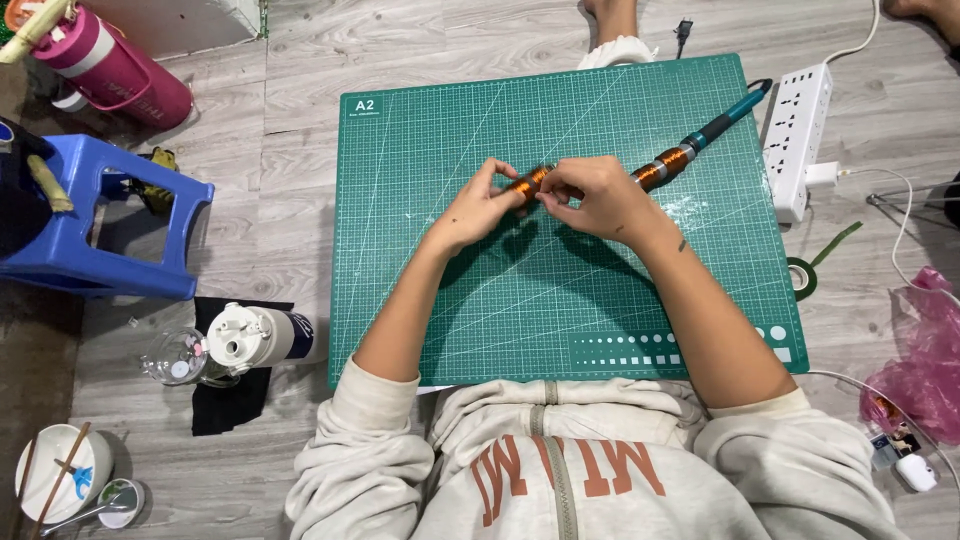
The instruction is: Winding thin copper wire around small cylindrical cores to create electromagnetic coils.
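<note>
Over the middle of the green cutting mat (600, 310) you hold a small coil of copper wire (531, 182), glossy orange-brown and mostly hidden by your fingers; your left hand (478, 208) pinches its left end, fingers curled close; your right hand (590, 198) closes around its right end; farther off, a teal-handled tool (700, 138) wound with more copper wire lies slantwise toward the white power strip (798, 135).
</note>
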